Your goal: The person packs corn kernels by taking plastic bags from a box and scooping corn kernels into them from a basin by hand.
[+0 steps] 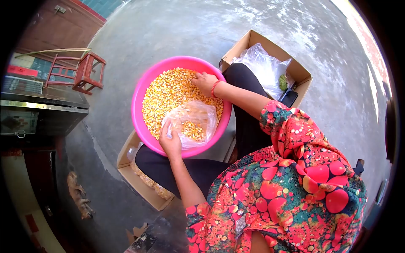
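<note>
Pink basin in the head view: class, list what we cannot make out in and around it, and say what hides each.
All in the head view:
- Basin floor: covered by the kernels.
- Under the right hand: hidden by the hand itself.
- Some fingers of the left hand: hidden by the clear bag.
- Part of the lower box: hidden by the left leg.
- Far end of the cabinet: cut off by the dark border.

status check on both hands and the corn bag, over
Left hand gripping clear bag, some kernels inside. Right hand in loose corn, pink tub. Path to bag looks unobstructed; cardboard box outside tub.
</note>
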Demonstrator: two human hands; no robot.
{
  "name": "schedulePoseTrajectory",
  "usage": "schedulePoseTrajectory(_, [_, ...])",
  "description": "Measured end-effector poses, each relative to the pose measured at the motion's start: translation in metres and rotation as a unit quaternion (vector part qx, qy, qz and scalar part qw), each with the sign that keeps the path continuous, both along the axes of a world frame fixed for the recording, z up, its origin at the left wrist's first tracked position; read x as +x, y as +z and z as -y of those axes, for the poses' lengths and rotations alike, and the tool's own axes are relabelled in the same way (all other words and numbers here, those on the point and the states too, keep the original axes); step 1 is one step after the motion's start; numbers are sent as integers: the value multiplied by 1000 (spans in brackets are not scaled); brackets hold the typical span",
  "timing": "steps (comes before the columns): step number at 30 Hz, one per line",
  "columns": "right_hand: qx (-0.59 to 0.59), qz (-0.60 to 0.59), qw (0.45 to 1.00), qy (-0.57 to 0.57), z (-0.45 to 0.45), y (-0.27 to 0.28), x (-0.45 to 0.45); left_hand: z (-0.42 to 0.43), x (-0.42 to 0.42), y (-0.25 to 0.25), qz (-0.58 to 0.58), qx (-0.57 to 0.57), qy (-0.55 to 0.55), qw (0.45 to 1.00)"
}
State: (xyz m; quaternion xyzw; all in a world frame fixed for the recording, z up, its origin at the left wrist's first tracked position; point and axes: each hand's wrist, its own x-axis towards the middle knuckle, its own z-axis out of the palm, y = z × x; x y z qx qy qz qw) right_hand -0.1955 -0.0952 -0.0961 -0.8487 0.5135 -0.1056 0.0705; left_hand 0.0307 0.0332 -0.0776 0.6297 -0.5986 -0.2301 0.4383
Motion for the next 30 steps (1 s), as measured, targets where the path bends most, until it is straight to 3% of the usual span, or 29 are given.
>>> schedulePoseTrajectory(3, [22,-18,998,-47,-7,-16,15,0,-1,7,-3,29,1,1000])
schedulePoseTrajectory(5, [159,-57,986,3,-14,-17,19,-1,-4,10,-6,35,-11,999])
schedulePoseTrajectory(10, [187,-47,981,19,-15,-17,16,1,-3,6,-1,42,-13,999])
schedulePoseTrajectory(12, [193,75,978,-24,-5,-17,15,0,-4,8,-1,43,-9,999])
schedulePoseTrajectory(13, [194,75,978,-23,-2,-14,13,-1,-5,11,-2,39,-7,999])
schedulePoseTrajectory(14, [309,225,920,-85,2,-9,10,-2,-5,12,-3,34,-4,999])
schedulePoseTrajectory(16, [474,455,738,-151,4,7,4,-1,-5,11,-3,31,-5,1000])
schedulePoseTrajectory(17, [474,455,739,-151,6,9,2,-1,-5,11,-3,28,-6,1000])
schedulePoseTrajectory(19, [527,485,687,-120,9,10,-1,0,-5,6,-2,18,-7,1000])
schedulePoseTrajectory(21, [527,482,691,-113,11,15,2,0,-4,5,1,8,-6,1000])
schedulePoseTrajectory(23, [545,540,637,-73,12,22,7,0,-4,5,4,14,-13,1000])
schedulePoseTrajectory(27, [523,597,608,-17,-11,63,31,1,-4,4,-1,20,-8,1000])
schedulePoseTrajectory(29, [514,584,628,20,-27,68,49,-1,-5,6,2,16,-9,1000])
schedulePoseTrajectory(30, [491,551,671,67,-36,66,57,-1,-5,6,2,17,-10,1000])
